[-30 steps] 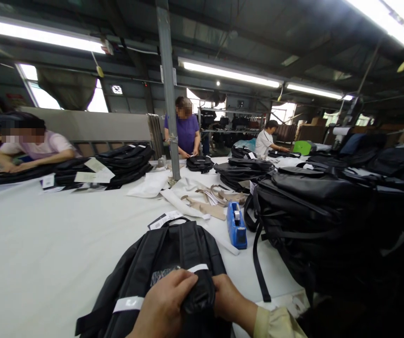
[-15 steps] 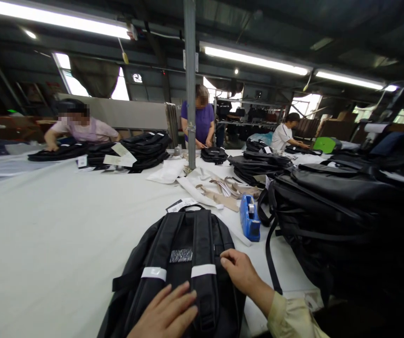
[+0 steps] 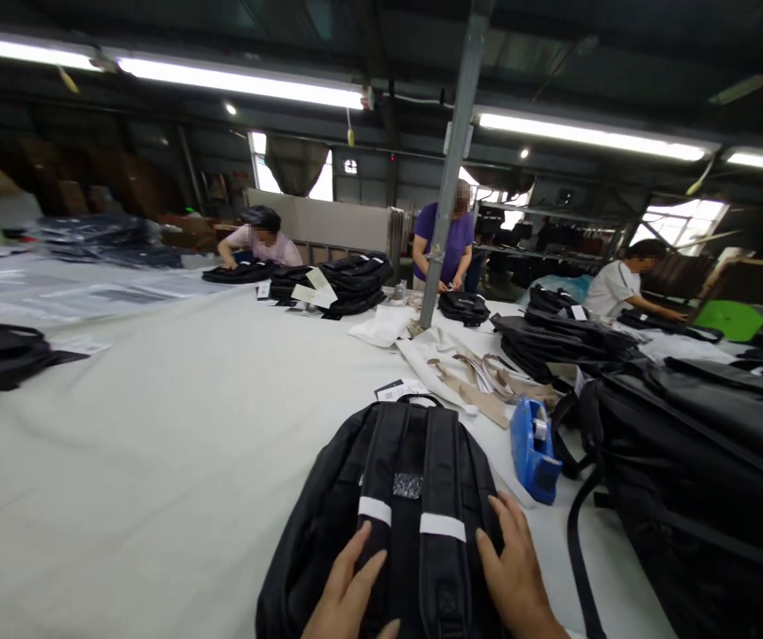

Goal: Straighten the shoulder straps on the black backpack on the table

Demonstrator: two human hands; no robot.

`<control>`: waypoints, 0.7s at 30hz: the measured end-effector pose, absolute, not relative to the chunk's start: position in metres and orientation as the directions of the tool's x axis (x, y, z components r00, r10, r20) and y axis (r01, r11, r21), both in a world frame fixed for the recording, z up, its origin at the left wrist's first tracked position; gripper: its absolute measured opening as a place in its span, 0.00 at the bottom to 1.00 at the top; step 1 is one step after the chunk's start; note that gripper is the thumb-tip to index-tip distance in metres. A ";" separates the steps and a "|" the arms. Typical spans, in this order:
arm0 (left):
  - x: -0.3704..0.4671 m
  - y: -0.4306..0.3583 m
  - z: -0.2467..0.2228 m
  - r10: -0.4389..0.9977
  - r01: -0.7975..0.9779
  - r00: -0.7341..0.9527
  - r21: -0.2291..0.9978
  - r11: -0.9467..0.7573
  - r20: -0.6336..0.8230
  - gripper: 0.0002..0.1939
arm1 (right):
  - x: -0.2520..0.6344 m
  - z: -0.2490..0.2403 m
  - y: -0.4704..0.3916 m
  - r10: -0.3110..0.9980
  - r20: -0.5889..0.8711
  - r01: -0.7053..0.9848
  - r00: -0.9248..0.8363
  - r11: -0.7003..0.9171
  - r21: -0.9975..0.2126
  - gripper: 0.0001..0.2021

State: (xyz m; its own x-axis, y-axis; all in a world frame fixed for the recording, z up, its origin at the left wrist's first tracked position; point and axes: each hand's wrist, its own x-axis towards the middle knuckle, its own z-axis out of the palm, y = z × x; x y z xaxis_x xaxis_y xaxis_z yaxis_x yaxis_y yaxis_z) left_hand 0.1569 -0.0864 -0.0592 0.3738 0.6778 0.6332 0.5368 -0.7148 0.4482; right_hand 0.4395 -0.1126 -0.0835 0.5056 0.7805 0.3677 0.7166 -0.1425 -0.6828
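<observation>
Left hand: the left hand [image 3: 348, 590] lies flat on the backpack [image 3: 395, 506], fingers spread and released, grasping nothing; it rests over the left shoulder strap near the bottom edge of the view.
Right hand: the right hand [image 3: 515, 572] lies flat on the right side of the backpack, fingers stretched forward and loose, holding nothing.
Backpack: black, lying back-side up on the table [image 3: 155, 426] right in front of the person, top handle pointing away; both hands touch it.
Straps: two padded shoulder straps run side by side down the back, each crossed by a white band [image 3: 443, 525]; a small patterned label sits between them.
Tags: paper tags [image 3: 398, 389] lie on the table just beyond the backpack's top handle.
Tape dispenser: a blue tape dispenser [image 3: 533, 439] stands on the table just right of the backpack, near the right hand but apart from it.
Right pile: a pile [image 3: 701, 461] of black bags fills the right side, one loose strap hanging toward the table edge.
Paper strips: beige and white strips [image 3: 481, 377] lie past the dispenser, near the pole [image 3: 452, 169].
Far stacks: flat black stacks [image 3: 348, 280] lie farther back on the table.
Others: three people [image 3: 452, 240] work at the far end, hands on their own bags.
</observation>
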 end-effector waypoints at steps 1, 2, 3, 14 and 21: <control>0.158 -0.087 -0.056 0.695 0.496 0.367 0.502 -0.708 0.618 0.27 | 0.434 -0.068 -0.115 0.800 0.417 0.756 0.431 -0.068 -0.651 0.23; 0.158 -0.086 -0.050 0.722 0.469 0.364 0.554 -0.688 0.588 0.26 | 0.428 -0.051 -0.116 0.829 0.456 0.790 0.324 0.029 -0.612 0.23; 0.159 -0.085 -0.043 0.757 0.449 0.348 0.611 -0.652 0.553 0.25 | 0.419 -0.034 -0.116 0.863 0.478 0.813 0.164 0.156 -0.561 0.25; 0.128 -0.072 0.009 0.777 0.425 0.347 0.650 -0.630 0.526 0.18 | 0.358 0.020 -0.079 0.681 0.625 0.621 -0.383 0.690 -0.371 0.24; 0.081 -0.044 -0.024 0.687 0.704 0.570 0.163 -0.691 0.450 0.12 | 0.344 0.004 -0.101 0.669 0.450 0.584 -0.592 0.741 -0.333 0.25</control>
State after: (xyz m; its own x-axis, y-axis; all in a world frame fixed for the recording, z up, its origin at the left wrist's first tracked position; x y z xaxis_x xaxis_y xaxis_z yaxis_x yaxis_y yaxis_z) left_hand 0.0807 -0.0435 -0.0236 0.5703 0.6872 0.4500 0.7043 -0.6910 0.1627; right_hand 0.3441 -0.1011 0.0037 -0.5918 0.6687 0.4501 0.5839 0.7406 -0.3327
